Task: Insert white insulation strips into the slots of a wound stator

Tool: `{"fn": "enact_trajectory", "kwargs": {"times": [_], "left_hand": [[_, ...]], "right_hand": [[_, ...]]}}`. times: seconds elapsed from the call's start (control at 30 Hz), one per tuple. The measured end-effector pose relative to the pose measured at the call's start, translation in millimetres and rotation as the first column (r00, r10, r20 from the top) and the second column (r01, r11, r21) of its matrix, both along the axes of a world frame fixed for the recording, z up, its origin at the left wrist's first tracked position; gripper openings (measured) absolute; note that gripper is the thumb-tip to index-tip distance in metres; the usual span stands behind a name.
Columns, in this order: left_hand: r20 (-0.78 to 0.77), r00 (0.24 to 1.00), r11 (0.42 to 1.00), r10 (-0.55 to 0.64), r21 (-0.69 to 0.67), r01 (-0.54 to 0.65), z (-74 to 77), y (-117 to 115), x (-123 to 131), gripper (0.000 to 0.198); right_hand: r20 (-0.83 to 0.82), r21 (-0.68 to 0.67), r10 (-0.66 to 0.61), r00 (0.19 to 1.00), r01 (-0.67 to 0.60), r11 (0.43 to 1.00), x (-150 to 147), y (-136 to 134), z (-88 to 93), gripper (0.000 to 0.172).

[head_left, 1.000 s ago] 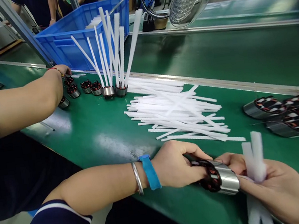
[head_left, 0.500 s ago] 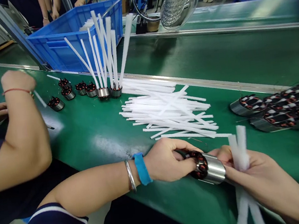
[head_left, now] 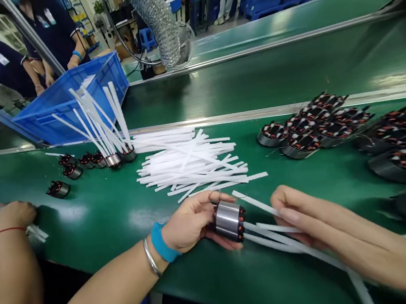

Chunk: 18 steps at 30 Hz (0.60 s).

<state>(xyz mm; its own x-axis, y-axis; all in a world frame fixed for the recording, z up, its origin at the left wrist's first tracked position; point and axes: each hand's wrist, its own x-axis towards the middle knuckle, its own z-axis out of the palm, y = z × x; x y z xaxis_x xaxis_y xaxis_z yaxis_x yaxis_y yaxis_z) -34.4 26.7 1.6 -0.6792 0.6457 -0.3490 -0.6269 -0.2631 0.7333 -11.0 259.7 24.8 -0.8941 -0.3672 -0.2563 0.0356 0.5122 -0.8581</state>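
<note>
My left hand (head_left: 191,221) grips a small metal motor stator (head_left: 229,220) with copper windings, held on its side just above the green belt (head_left: 110,219). Long white strips (head_left: 270,235) stick out of the stator toward the right. My right hand (head_left: 303,216) is closed loosely over those strips, fingers pointing left toward the stator. A loose pile of white strips (head_left: 189,161) lies on the belt just beyond my hands.
Several stators (head_left: 315,127) lie heaped at the right. Two stators with upright strips (head_left: 113,134) and several bare ones (head_left: 73,164) stand at the left, before a blue bin (head_left: 68,97). A co-worker's hands (head_left: 5,218) work at the near left. Other people stand behind the bin.
The view swung left and up. My left hand turned the stator on its side and my right hand slid along the strips. The co-worker's arm drew back to the near left.
</note>
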Motion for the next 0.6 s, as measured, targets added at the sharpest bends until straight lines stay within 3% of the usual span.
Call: {"fn": "enact_trajectory", "kwargs": {"times": [0.1,0.23,0.37,0.6], "left_hand": [[0.011,0.998,0.997,0.064,-0.04,-0.063,-1.9,0.9,-0.7,0.026],[0.006,0.993,0.991,0.116,-0.062,-0.116,-0.9,1.2,-2.2,0.026],[-0.003,0.996,0.993,0.089,-0.072,-0.089,0.2,2.8,-0.7,0.026],[-0.007,0.997,0.997,0.07,-0.022,-0.071,-2.1,3.8,2.4,0.029]], "right_hand": [[-0.076,-0.031,0.051,0.996,-0.054,0.998,-4.3,1.6,-0.3,0.036],[-0.181,-0.112,-0.115,0.977,0.095,0.989,-11.2,-0.9,-3.0,0.031],[-0.154,-0.231,-0.195,0.969,0.157,0.96,-7.8,-16.1,-6.3,0.029],[-0.019,-0.281,-0.104,0.994,0.094,0.955,-7.9,-19.0,-7.4,0.032]]}}
